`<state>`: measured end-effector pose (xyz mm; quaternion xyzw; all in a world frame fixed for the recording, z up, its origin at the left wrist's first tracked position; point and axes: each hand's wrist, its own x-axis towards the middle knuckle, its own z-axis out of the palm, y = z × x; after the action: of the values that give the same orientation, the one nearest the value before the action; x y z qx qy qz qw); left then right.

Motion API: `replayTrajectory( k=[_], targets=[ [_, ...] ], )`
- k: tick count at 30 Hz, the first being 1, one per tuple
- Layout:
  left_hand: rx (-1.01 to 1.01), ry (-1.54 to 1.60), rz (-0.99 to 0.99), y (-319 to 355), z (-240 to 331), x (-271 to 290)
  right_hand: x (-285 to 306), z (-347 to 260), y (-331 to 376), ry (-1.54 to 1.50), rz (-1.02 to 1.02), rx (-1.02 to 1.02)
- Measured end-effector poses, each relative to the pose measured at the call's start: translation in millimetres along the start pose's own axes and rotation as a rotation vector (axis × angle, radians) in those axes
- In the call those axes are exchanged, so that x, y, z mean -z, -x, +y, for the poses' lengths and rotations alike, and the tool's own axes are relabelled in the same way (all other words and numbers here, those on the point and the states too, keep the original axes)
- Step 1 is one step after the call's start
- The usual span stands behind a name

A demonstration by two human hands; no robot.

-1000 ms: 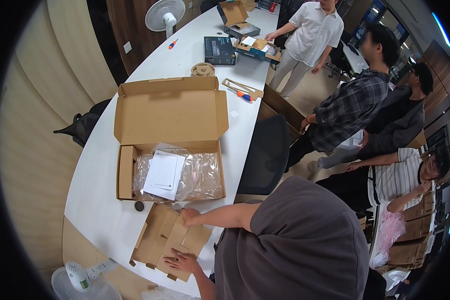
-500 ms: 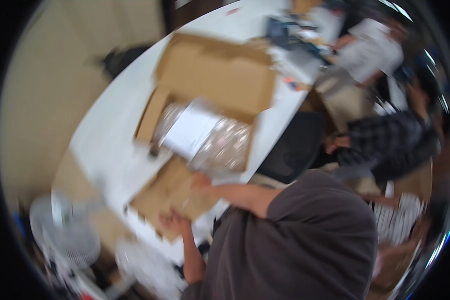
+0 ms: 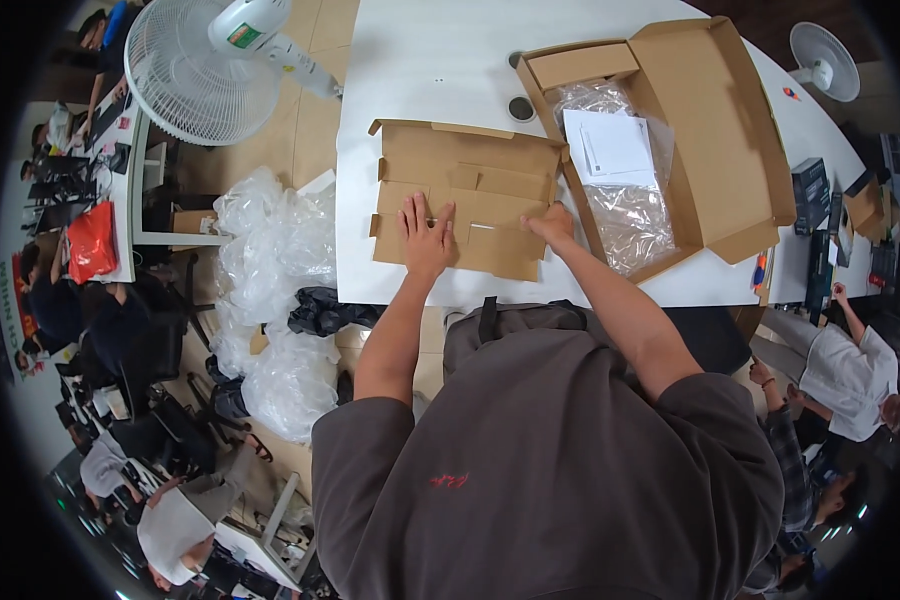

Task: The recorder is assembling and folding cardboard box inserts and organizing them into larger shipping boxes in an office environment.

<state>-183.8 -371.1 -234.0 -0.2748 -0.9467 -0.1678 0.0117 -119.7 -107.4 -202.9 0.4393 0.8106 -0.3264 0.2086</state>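
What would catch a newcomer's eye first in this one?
Both hands on a flat cardboard insert at the near edge of the white table: the left hand lies spread on it, the right hand grips its right edge. Just right of it stands an open box with clear plastic wrap and white papers inside. On the floor to the left, a white fan stands above a heap of plastic bags.

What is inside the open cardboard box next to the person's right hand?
The open cardboard box holds crumpled clear plastic wrap with white paper sheets lying on top. Whatever sits beneath the plastic and paper is covered, so it cannot be made out.
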Motion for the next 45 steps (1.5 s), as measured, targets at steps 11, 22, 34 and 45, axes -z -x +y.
replayTrajectory(
  k=[11,22,34,45],
  targets=[
    [0.032,0.025,-0.023,1.4,0.7,1.4,31.7,-62.1,30.5,0.435,0.039,0.543],
    [0.046,0.056,-0.012,-1.0,5.4,6.1,-26.8,-82.1,24.1,0.304,-0.065,0.731],
    [0.053,0.071,-0.003,0.6,4.0,5.9,-18.6,-71.1,14.7,0.205,-0.055,1.115],
    [-0.016,0.206,-0.18,-2.8,-7.5,32.6,-31.5,-66.2,21.7,0.482,0.001,1.135]
  ],
)
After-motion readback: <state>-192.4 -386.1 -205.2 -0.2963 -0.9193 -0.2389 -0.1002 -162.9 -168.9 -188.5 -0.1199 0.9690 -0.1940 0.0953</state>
